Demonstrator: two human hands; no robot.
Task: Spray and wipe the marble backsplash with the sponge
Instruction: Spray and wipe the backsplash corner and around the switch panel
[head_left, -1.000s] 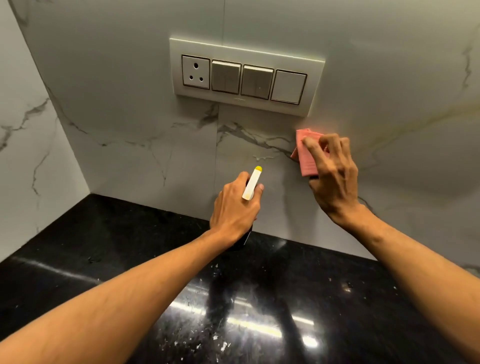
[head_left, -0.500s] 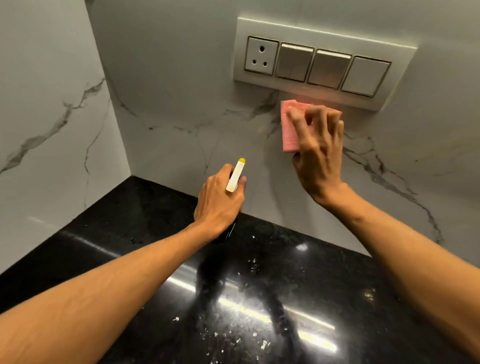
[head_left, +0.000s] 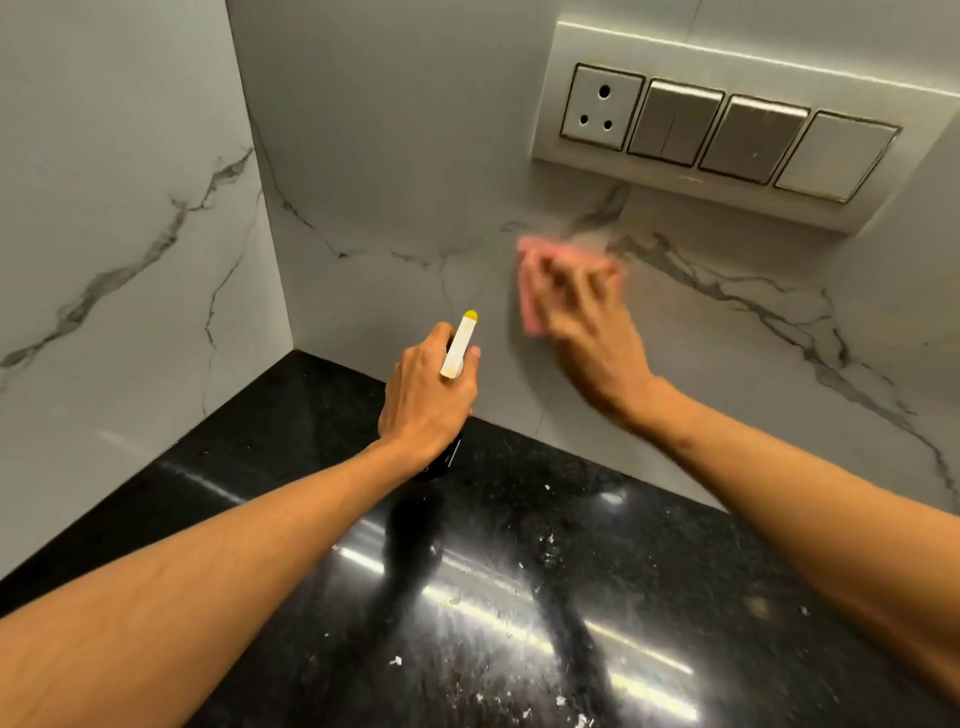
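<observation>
My right hand (head_left: 592, 332) presses a pink sponge (head_left: 532, 296) flat against the white marble backsplash (head_left: 395, 171), just below and left of the switch plate. Hand and sponge are motion-blurred. My left hand (head_left: 423, 400) grips a spray bottle (head_left: 460, 345) with a white nozzle and yellow tip, pointed up at the wall. The bottle's dark body is mostly hidden under the hand, just above the countertop.
A white switch plate (head_left: 727, 130) with one socket and three switches sits on the wall at upper right. A second marble wall (head_left: 119, 234) forms a corner at left. The black polished countertop (head_left: 519, 597) carries white specks and light glare.
My right hand has slid the sponge down and to the left, away from the switch plate. The view has shifted left toward the corner. My left hand keeps its hold on the bottle.
</observation>
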